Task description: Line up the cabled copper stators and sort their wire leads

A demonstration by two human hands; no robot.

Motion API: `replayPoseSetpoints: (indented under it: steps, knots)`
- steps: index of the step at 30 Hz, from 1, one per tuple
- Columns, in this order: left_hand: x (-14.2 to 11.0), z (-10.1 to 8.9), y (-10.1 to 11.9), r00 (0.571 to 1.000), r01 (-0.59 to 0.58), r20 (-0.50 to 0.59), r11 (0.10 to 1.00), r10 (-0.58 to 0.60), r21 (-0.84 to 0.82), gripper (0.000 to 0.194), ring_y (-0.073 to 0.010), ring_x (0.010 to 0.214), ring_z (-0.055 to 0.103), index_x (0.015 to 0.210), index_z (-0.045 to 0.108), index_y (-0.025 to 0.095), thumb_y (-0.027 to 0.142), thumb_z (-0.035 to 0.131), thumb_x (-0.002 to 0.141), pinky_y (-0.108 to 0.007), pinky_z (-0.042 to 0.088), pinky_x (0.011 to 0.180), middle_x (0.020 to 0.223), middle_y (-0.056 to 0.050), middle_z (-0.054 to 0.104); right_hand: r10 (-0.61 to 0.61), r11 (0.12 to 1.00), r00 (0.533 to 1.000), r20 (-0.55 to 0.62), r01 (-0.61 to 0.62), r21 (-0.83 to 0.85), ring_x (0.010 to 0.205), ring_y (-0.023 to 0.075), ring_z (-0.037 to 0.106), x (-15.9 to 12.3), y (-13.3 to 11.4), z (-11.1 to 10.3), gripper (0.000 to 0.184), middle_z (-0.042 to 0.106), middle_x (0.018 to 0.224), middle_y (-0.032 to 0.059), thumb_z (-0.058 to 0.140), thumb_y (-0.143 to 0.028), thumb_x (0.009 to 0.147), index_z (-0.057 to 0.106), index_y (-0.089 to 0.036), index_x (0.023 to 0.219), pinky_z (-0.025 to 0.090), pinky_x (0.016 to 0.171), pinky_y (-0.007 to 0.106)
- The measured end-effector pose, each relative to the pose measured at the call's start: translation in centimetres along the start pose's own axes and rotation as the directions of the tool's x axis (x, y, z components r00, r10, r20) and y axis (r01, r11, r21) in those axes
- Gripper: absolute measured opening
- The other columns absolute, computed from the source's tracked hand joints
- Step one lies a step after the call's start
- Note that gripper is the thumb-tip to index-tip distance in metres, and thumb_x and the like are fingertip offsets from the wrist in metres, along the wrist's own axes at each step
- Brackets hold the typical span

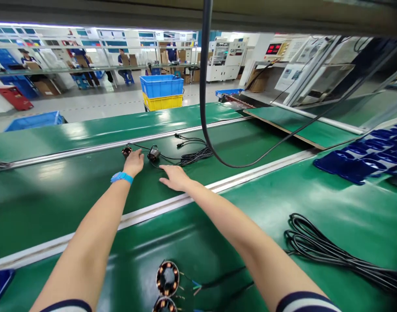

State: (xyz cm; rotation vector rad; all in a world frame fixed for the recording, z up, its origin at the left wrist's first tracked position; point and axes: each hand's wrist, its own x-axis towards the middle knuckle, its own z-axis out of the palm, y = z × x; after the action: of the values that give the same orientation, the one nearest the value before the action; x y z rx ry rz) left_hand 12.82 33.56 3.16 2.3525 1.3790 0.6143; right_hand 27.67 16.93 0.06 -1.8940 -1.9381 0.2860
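Note:
Both my arms reach out over a green conveyor belt (71, 190). My left hand (133, 162), with a blue wristband, rests on the belt between a small copper-wound coil (126, 151) and a small black part (153, 154) joined to a bundle of black cable (195, 155); its fingers are stretched forward, holding nothing. My right hand (175, 177) lies flat and open on the belt just below that cable, touching nothing else.
Two copper-wound stators (167, 277) with loose wires lie on the near green table. A coil of black cables (331, 253) lies at the right. Blue trays (364, 158) sit at the far right. A thick black hose (203, 86) hangs down ahead. Blue and yellow crates (162, 92) stand beyond; people work far off.

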Motion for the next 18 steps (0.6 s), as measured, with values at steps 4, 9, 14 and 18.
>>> replayPoseSetpoints:
  steps: [4, 9, 14, 18]
  knots:
    - [3.0, 3.6, 0.9, 0.998, -0.019, 0.055, 0.998, 0.022, -0.067, 0.044, -0.0297, 0.132, 0.054, 0.135, 0.057, 0.017, 0.045, 0.059, 0.1, -0.057, 0.044, 0.113, 0.143, -0.013, 0.055, 0.039, 0.997, 0.999, 0.01, -0.039, -0.062, 0.135, 0.0332, 0.047, 0.6, -0.5, 1.6, 0.066, 0.052, 0.145, 0.019, 0.064, -0.036, 0.102, 0.037, -0.011, 0.156, 0.032, 0.117, 0.052]
    - [2.6, 5.4, 2.0, 0.948, -0.168, 0.245, 0.974, 0.202, -0.151, 0.045, -0.0244, 0.112, 0.065, 0.137, 0.055, 0.018, 0.045, 0.056, 0.102, -0.049, 0.053, 0.102, 0.126, -0.01, 0.064, 0.023, 0.994, 1.0, 0.021, -0.021, -0.106, 0.118, 0.0286, 0.052, -2.2, 2.6, 0.6, 0.034, 0.061, 0.126, 0.011, 0.055, -0.019, 0.104, 0.059, -0.019, 0.138, 0.038, 0.109, 0.046]
    - [0.9, 5.4, 5.2, 0.871, -0.357, 0.333, 0.931, 0.363, -0.079, 0.054, -0.0261, 0.113, 0.06, 0.137, 0.055, 0.02, 0.037, 0.073, 0.09, -0.049, 0.052, 0.101, 0.126, -0.01, 0.061, -0.012, 0.995, 0.999, 0.04, 0.016, -0.101, 0.112, 0.0254, 0.052, -4.7, 4.4, -0.6, 0.032, 0.061, 0.123, 0.0093, 0.057, -0.011, 0.101, 0.064, -0.018, 0.131, 0.043, 0.104, 0.04]
    - [-0.6, 5.3, 7.5, 0.882, -0.402, 0.28, 0.915, 0.378, 0.03, 0.049, -0.024, 0.105, 0.06, 0.131, 0.055, 0.018, 0.036, 0.072, 0.089, -0.046, 0.052, 0.096, 0.129, -0.011, 0.056, 0.0, 0.994, 1.0, 0.019, 0.002, -0.109, 0.113, 0.0273, 0.052, -5.4, 4.5, -0.6, 0.034, 0.061, 0.124, 0.0113, 0.059, -0.013, 0.1, 0.063, -0.015, 0.133, 0.044, 0.104, 0.042]
